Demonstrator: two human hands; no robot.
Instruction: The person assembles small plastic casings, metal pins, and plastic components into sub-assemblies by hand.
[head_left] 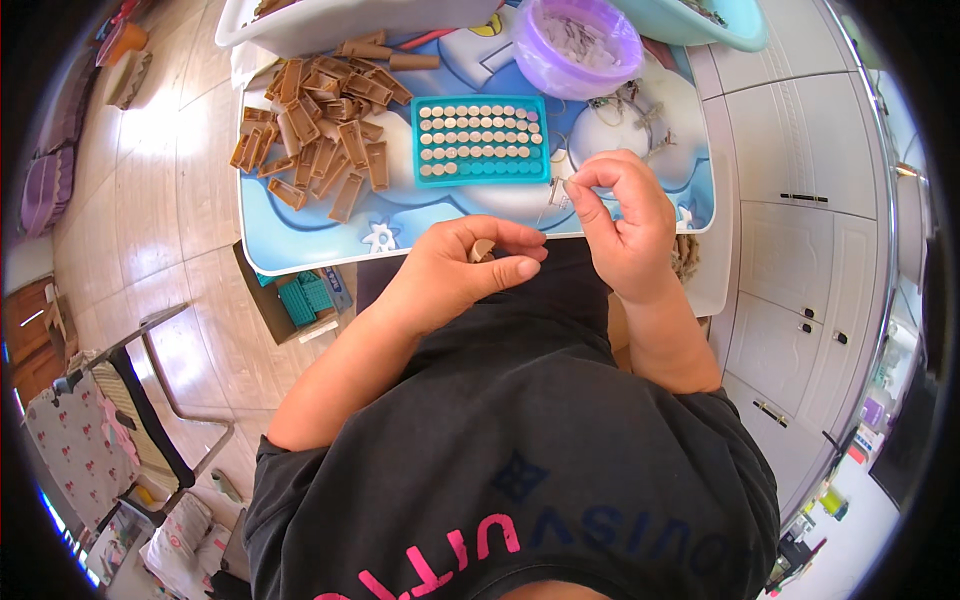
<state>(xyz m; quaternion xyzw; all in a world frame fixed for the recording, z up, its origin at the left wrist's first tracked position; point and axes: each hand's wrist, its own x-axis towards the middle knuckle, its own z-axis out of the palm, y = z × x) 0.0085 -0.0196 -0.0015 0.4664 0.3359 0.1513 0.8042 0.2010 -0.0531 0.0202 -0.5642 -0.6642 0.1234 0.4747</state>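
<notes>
My left hand point(455, 262) is curled at the table's front edge around a brown plastic casing point(482, 250), mostly hidden by the fingers. To its right, my right hand point(628, 215) is raised over the front of the table, thumb and forefinger pinched together. A small piece with thin wires point(560, 190) shows at those fingertips, too fine to make out fully. Just beyond both hands, a teal tray point(418, 160) holds rows of round silver button cells point(470, 138); its nearest row is only partly filled. Left of the tray lies a heap of brown plastic casings point(325, 125).
A purple basin point(540, 75) of clear small parts stands at the back, beside tangled thin-wired pieces point(640, 115). A white bin point(330, 30) and a pale teal basin point(735, 35) flank it. Below the table's left side sits a cardboard box point(265, 305) with teal trays. White cabinets point(790, 150) line the right.
</notes>
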